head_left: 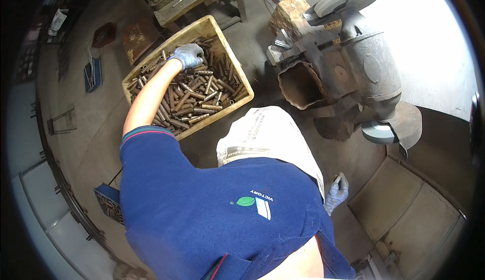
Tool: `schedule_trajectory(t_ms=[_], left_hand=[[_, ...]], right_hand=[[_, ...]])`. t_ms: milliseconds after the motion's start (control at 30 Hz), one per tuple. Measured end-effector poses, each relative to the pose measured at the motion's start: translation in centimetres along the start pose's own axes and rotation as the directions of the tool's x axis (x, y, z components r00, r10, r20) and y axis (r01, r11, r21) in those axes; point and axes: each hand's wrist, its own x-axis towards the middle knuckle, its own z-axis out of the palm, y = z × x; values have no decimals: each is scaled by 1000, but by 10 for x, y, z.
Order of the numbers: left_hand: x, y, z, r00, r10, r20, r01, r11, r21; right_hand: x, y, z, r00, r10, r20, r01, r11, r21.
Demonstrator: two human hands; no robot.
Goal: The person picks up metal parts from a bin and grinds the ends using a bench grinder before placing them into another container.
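My left hand [187, 56], in a blue-grey knit glove, reaches into a yellowish plastic bin [189, 134]. Its fingers curl down onto a heap of short brown metal tubes [194, 95], and whatever they grip is hidden beneath the hand. The tubes lie jumbled in all directions, some with their hollow ends showing. Low at my right side, my right hand [337, 194] wears a similar glove. Its fingers are bent together around a small dark thing, too small to make out. A white apron or cloth [268, 136] covers my lap.
A double-wheeled bench grinder [371, 62] stands to the right, its grinding wheel [379, 132] near my right side. Beside it is an open rusty metal container [302, 85]. A worn workbench [189, 2] stands beyond the bin. Blue trays [93, 75] sit at the left.
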Motion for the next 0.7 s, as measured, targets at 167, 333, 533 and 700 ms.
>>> schedule_trajectory(t_ms=[167,333,533,700], left_hand=[[-21,8,0,996,-7,85,-4,993,120],[-16,4,46,999,23,43,-35,953,300],[-39,5,18,992,-81,-93,100,970,222],[-56,23,-12,926,-45,-374,-134,888,-440]], right_hand=[[-5,13,0,999,35,-2,-35,999,-18],[3,9,8,1000,-30,7,29,999,13],[4,7,4,999,-51,-16,51,999,12],[-1,-1,-3,997,-47,-68,46,999,-9]])
